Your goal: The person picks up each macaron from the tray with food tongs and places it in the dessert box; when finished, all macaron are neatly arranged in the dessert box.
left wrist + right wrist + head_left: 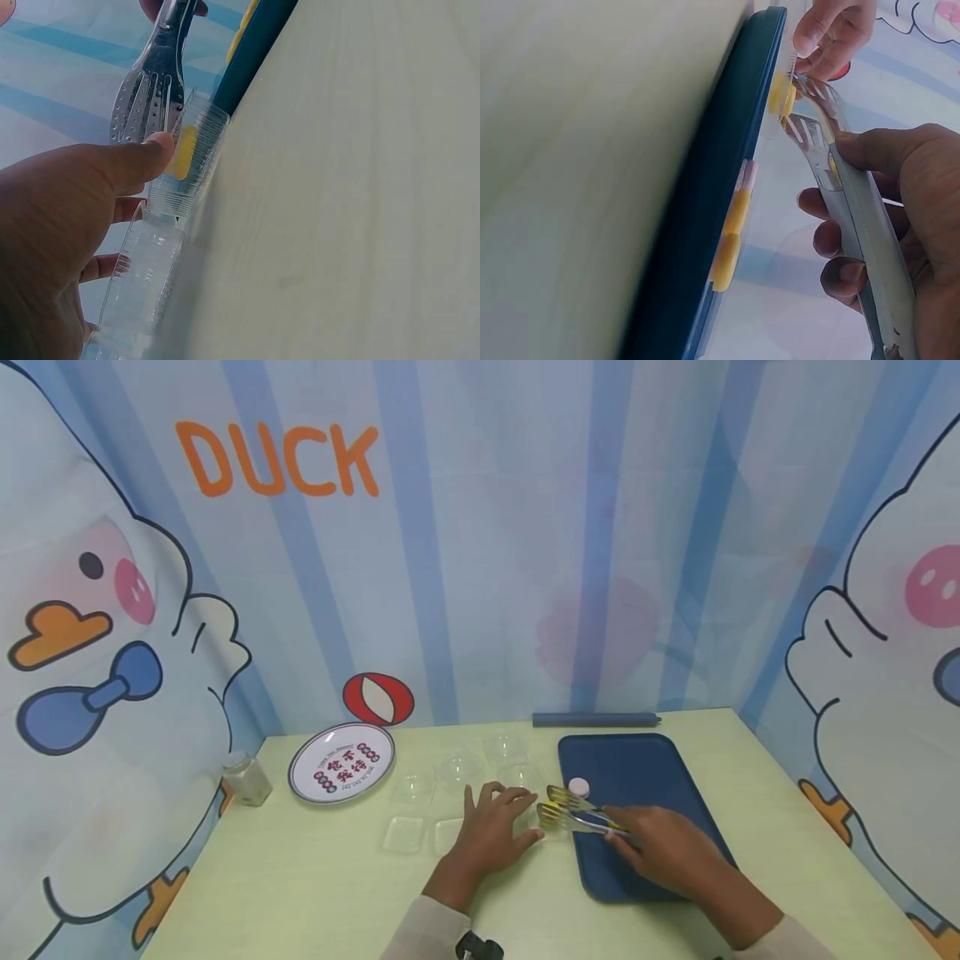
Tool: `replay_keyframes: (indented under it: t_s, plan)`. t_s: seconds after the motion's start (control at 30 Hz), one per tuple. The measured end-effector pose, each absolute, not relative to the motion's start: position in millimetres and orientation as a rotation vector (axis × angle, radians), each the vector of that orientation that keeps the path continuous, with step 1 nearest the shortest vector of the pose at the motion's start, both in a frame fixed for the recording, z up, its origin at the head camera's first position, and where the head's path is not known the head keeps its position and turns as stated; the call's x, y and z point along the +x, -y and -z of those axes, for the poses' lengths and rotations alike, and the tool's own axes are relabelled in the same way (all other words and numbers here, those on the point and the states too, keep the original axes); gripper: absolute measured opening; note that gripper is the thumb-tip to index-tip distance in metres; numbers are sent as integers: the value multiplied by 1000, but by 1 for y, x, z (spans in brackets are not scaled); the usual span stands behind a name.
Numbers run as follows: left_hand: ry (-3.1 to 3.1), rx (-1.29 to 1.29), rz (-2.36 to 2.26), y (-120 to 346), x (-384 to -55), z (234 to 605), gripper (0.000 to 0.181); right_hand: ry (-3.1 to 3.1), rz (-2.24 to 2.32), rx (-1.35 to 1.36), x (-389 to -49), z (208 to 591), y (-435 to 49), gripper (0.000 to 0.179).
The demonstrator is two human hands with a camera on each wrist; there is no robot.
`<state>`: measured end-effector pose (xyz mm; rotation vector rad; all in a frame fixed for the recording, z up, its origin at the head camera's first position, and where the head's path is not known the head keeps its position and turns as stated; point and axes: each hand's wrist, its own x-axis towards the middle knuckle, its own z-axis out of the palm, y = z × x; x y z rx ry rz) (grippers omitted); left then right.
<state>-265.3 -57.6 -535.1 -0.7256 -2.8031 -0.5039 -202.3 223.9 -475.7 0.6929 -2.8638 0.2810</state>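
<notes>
My right hand (663, 847) grips metal tongs (870, 247), its thumb on one arm and curled fingers on the other. The tongs' slotted ends stand slightly apart at a clear plastic box (202, 124), beside the tray's left edge. A rounded yellow piece (184, 152) shows through that box's wall, near the tong tips. My left hand (491, 831) holds the box, thumb on the near side (154, 154) and fingers behind. More clear boxes (405, 834) stand left of it and behind. On the blue tray (622, 756) lie a pink round piece (578, 787) and yellow pieces (726, 261).
A white plate (341, 763) with red print lies at the back left, with a small jar (247, 779) left of it. Behind the tray, a dark blue rod-shaped thing (596, 720) lies along the table's back edge. A duck-print curtain (495, 543) hangs behind.
</notes>
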Motion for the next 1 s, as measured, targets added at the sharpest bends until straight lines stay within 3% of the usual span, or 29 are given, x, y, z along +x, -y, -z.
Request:
replay_keyframes:
  t_s: [1.0]
  plan:
    - [2786,-752,521,59,-265,533,54,2965,-240,692,-207,466,-212,41]
